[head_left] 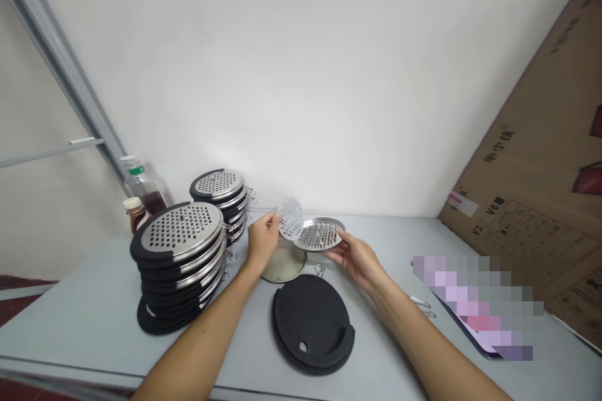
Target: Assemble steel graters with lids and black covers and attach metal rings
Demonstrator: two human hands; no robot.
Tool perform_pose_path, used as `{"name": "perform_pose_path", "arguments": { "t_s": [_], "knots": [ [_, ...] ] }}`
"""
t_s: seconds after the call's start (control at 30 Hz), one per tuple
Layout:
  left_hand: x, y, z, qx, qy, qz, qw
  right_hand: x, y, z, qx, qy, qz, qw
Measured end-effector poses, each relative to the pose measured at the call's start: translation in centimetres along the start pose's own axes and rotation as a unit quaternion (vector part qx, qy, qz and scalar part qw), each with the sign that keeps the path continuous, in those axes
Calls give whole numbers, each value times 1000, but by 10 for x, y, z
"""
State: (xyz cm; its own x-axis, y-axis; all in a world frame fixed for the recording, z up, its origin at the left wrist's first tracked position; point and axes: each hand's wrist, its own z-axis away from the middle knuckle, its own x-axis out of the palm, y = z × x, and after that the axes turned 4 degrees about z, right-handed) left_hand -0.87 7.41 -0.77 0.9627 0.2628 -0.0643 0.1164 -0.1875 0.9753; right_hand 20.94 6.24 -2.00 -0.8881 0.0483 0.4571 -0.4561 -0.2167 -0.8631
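While left grip (263, 241) pinches steep clear disc (290, 220) | right grip (358, 258) holds grater (320, 236) near-level, facing up

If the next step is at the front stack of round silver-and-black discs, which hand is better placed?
Probably the left hand: it is nearer that stack, though holding a pale perforated disc. The right hand is farther, holding a round silver metal plate.

Left hand (264, 241), right hand (355, 258) bare; forearms (214, 319) bare, slender
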Motion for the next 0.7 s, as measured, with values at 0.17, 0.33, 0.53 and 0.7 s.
{"name": "perform_pose_path", "arguments": {
  "t_s": [0.17, 0.33, 0.53, 0.7],
  "knots": [
    [-3, -17, -29, -117, 46, 109, 986, -16, -1, -21, 3, 46, -37, 998],
    [-6, -21, -23, -155, 37, 145, 976, -28, 0, -27, 19, 4, 69, 997],
    [-14, -23, -13, -143, 13, 77, 987, -40, -4, -23, -55, 47, 319, 945],
    [-17, -30, -13, -67, -38, -58, 995, -30, -6, -8, -114, 22, 480, 869]
  ]
}}
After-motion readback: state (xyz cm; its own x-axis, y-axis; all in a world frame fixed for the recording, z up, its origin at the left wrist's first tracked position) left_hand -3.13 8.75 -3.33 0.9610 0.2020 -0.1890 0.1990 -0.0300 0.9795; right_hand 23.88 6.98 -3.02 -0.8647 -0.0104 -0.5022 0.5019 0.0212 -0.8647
